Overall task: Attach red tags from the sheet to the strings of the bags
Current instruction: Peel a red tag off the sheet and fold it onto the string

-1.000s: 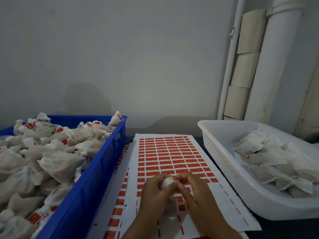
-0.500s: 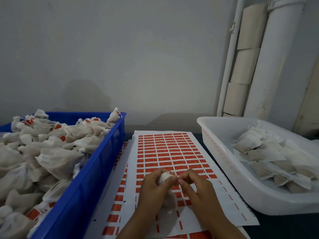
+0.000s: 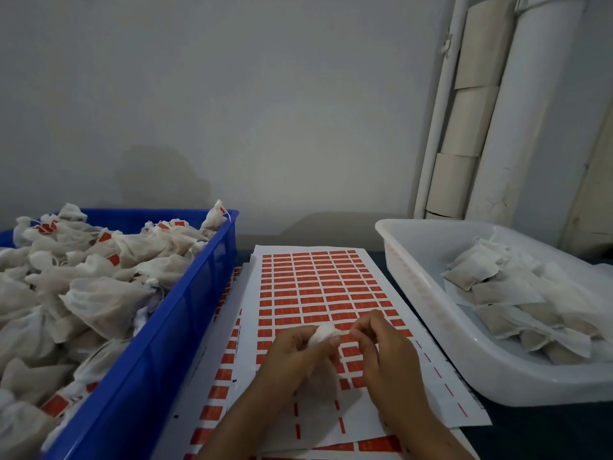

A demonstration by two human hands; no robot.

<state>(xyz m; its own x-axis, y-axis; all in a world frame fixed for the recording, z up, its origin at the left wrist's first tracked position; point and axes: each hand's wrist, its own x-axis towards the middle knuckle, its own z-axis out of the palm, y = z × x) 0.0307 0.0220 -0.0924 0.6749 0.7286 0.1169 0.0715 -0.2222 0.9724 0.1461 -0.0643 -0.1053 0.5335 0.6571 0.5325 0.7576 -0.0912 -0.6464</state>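
Gripping the gathered top of a white bag (image 3: 322, 334) over the red tag sheet (image 3: 318, 287), the left hand (image 3: 292, 356) hid most of it. The right hand (image 3: 381, 353) pinched beside it, seemingly on the string, too fine to make out. The blue bin (image 3: 185, 310) was cut off at left, the white tray (image 3: 431, 293) at right.

- The left hand (image 3: 293, 355) grips the gathered neck of a small white mesh bag (image 3: 321, 334), fingers curled round it.
- The right hand (image 3: 384, 351) sits just beside it, fingers (image 3: 360, 328) pinched at the bag's top.
- Both forearms reach in from below.
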